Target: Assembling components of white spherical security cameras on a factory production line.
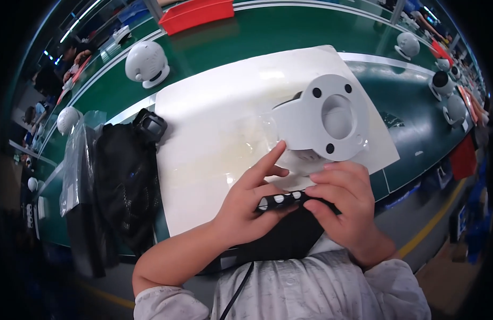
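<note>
Both hands hold a white round camera unit (315,128) over a white mat (214,117); its circular mounting base with several dark screw holes faces up toward me. My left hand (251,200) grips the black perforated band (281,200) at the unit's lower edge, with its forefinger raised against the white body. My right hand (345,205) clasps the same black part from the right, fingers curled over it.
A black mesh bag (126,176) and a small black part (149,125) lie left of the mat on the green bench (257,37). White camera units stand at the back left (146,64) and right (407,45). A red tray (195,13) sits at the far edge.
</note>
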A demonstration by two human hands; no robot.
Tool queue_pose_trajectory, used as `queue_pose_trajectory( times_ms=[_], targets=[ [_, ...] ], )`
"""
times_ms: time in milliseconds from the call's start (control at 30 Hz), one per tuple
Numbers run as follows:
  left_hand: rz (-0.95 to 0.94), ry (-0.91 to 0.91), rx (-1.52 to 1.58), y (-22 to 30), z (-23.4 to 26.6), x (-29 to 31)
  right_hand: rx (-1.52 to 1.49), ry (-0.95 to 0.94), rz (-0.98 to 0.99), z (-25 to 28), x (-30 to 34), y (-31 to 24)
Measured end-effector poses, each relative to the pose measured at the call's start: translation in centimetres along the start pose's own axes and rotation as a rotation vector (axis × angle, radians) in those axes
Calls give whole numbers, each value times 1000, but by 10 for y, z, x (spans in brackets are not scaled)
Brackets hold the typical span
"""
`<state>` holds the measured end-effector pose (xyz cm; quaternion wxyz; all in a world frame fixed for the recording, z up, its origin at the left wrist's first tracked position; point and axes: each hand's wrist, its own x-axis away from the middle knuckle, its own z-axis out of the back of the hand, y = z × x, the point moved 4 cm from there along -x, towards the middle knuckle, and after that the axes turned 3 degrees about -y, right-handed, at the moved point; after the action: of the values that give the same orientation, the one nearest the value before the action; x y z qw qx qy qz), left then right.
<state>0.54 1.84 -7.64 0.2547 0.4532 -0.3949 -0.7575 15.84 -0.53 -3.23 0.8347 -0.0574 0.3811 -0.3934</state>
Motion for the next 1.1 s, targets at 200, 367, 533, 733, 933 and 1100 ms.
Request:
queue_pose_trajectory(
  times_ms=[200,367,533,733,933,1100],
  targets=[
    [-7,-47,-62,-1,-1,0,-3,76,49,-10,14,3],
    [17,-22,-48,0,-1,1,144,259,65,20,9,15],
    [16,-22,-42,-2,-3,-3,-85,253,-131,37,-14,63],
    [48,-40,-102,-4,-3,-3,299,109,97,48,-14,54],
    [83,-59,-106,-6,-4,-3,569,-38,195,51,-8,45],
    [79,-57,-125,-7,-2,-3,828,-219,171,52,-15,22]
  ],
)
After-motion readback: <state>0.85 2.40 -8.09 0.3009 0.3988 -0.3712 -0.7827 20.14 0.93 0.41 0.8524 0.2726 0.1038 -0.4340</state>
